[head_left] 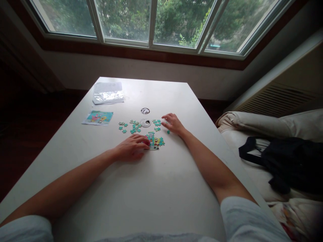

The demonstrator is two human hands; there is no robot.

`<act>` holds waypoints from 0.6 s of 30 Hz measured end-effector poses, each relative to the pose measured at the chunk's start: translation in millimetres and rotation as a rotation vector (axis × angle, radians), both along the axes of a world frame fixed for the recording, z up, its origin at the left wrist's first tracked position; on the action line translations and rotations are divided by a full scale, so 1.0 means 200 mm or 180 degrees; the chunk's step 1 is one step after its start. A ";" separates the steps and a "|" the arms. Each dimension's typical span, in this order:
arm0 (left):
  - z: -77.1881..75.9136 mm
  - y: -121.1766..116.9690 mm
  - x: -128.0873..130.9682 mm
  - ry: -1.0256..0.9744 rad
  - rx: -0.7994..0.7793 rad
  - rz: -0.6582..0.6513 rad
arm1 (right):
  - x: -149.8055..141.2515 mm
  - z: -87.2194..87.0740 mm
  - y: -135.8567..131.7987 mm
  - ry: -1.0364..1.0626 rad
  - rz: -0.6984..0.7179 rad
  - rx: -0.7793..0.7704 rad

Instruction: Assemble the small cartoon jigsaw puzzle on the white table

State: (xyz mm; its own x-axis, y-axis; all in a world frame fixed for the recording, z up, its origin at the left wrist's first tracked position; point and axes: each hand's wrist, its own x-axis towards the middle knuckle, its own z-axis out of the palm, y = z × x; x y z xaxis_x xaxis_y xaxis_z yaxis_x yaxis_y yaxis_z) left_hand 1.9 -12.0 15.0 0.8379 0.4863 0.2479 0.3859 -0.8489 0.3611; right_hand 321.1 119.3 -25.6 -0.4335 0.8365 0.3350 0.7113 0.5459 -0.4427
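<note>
A partly joined jigsaw puzzle (154, 141), teal with a yellow cartoon figure, lies flat on the white table (141, 195). My left hand (131, 147) rests at its left edge, fingers stretched over it and hiding that side; a pink patch shows by the fingertips. To the upper right, my right hand (173, 124) hovers or rests with its fingers apart beside a group of loose teal puzzle pieces (156, 123). I see nothing held in it. One single puzzle piece (168, 132) lies under that hand. More loose puzzle pieces (135, 127) are scattered beyond my left hand.
A small picture sheet (99, 118) with cartoon figures lies at the left, and a clear plastic bag (109, 93) on papers behind it. Two round inserts, a ring (145, 123) and a disc (145, 111), sit mid-table. A dark bag (290, 161) lies on the sofa (272, 124).
</note>
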 end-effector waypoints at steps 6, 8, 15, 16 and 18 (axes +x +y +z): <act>0.01 0.00 0.00 -0.0019 -0.0119 -0.0103 | -0.03 0.01 -0.03 -0.0655 0.0439 0.0024; 0.02 0.01 0.00 -0.0039 -0.0155 -0.0140 | -0.05 0.00 -0.04 -0.0740 0.0471 0.0028; 0.03 0.03 -0.01 -0.0044 -0.0167 -0.0234 | -0.14 -0.02 -0.05 -0.0558 0.0352 -0.0020; 0.03 0.03 -0.01 -0.0033 -0.0186 -0.0303 | -0.15 -0.02 -0.05 -0.0556 0.0465 -0.0068; 0.03 0.03 -0.01 -0.0012 -0.0215 -0.0385 | -0.17 0.00 -0.06 -0.0544 0.0708 -0.0163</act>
State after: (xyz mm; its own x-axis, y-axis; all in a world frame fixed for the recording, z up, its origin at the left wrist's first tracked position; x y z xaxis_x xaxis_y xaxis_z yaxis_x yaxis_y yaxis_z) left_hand 0.1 -6.8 20.5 0.8906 0.3974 0.2213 0.2806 -0.8629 0.4203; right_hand 287.4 106.5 -26.2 -0.6548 0.7286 0.2012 0.6433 0.6769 -0.3577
